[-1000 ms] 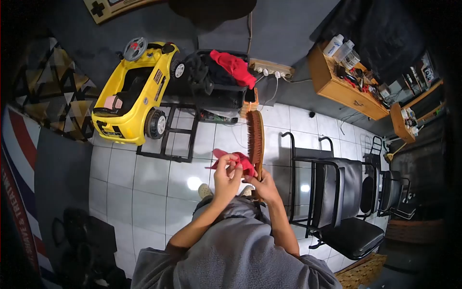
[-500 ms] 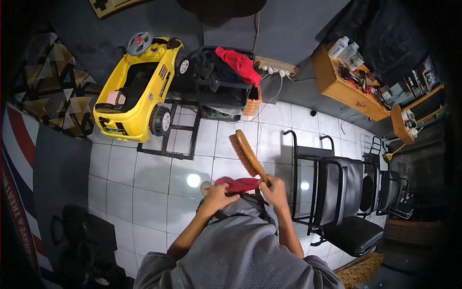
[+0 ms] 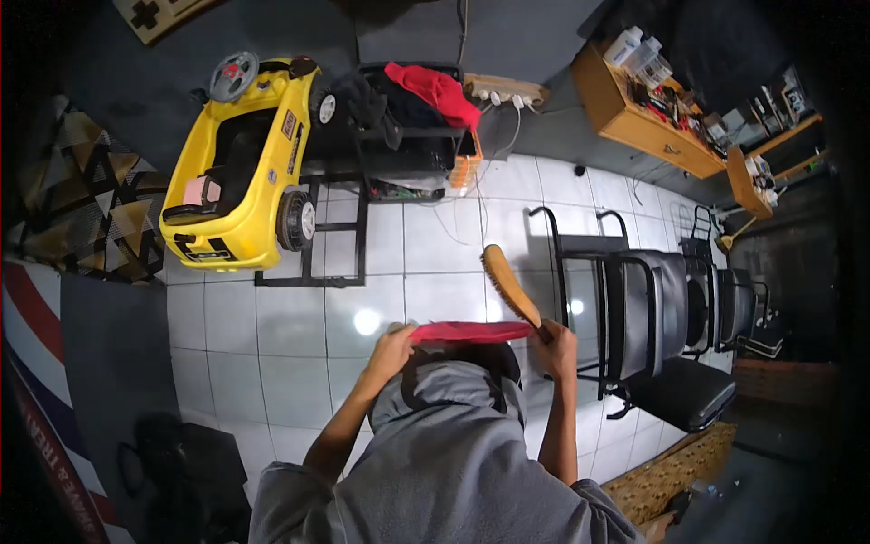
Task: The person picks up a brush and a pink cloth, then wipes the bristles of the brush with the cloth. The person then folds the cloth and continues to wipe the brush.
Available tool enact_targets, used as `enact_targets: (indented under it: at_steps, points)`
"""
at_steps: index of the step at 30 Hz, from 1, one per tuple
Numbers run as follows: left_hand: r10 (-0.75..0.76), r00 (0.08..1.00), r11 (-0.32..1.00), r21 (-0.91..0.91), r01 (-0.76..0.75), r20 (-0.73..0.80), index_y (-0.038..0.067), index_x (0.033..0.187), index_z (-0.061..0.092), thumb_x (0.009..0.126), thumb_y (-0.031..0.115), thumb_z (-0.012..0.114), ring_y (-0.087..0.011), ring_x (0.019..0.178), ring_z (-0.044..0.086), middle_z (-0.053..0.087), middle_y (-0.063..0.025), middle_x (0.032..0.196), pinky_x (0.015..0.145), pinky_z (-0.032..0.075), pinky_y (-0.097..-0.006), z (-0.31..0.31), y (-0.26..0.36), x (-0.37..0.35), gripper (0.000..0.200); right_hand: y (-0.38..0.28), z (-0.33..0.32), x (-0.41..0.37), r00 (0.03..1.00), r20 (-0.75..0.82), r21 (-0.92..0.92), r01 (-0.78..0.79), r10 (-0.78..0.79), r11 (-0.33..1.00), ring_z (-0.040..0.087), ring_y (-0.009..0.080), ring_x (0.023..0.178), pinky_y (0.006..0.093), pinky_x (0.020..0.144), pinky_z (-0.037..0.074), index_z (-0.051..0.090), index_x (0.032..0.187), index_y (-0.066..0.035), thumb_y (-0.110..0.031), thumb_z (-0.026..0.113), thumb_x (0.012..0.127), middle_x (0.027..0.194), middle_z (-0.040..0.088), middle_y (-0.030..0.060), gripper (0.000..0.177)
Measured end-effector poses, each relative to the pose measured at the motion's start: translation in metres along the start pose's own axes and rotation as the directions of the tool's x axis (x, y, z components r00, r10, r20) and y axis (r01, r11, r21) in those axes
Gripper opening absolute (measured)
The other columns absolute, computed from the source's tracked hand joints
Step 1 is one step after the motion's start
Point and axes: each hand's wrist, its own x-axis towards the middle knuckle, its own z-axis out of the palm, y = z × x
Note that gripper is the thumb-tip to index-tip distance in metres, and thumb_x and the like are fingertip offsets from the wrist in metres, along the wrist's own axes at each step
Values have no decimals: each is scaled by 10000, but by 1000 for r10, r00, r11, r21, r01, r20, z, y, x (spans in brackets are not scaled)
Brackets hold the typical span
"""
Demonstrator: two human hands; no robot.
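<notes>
A red cloth [image 3: 471, 333] is stretched out nearly straight between my two hands, in front of my body. My left hand [image 3: 391, 353] is closed on its left end. At the other end, my right hand [image 3: 556, 352] grips the cloth together with the dark handle of a wooden brush [image 3: 509, 286]. The brush points up and away to the left, with its bristles along the lower left side. Below the cloth is the grey clothing [image 3: 435, 453] on my body.
A yellow ride-on toy car [image 3: 231, 172] stands on a black metal frame [image 3: 313, 258] at the left. Beside it is a black rack [image 3: 408, 145] with clothes on it. Black chairs [image 3: 657, 313] line the right, near a wooden drawer cabinet [image 3: 652, 127]. The floor is white tile [image 3: 299, 390].
My hands have moved apart, pulling the bunched red cloth out into a long strip. The brush has shifted right with my right hand and turned, so its bristles show less.
</notes>
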Motion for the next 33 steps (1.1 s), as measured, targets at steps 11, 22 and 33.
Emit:
enact_targets:
  at_steps: [11,22,33]
  points:
    - [140,990,986,-90,-143,-29,14,1073,601,793,-105,430,-279,702,654,649,-181,847,676,522,-343,-5,25,10,349,59,67,-3,989,11,369,-142,148,919,644,330,715,405,600,464,513,889,-3,-142,569,870,710,568,199,151]
    - [533,716,842,358,-402,-450,-18,1047,617,784,-89,471,-340,932,623,619,-212,1042,797,496,-372,-86,198,92,309,-47,-46,108,920,-349,658,375,-177,653,476,42,581,188,504,360,564,947,-23,-74,519,906,729,568,12,79]
    - [-210,946,877,474,71,247,-28,867,609,715,14,498,-414,953,578,605,-273,929,765,471,-445,34,-5,8,193,100,49,63,951,271,252,80,-150,964,618,389,688,430,587,465,599,921,-2,-66,556,818,716,579,263,128]
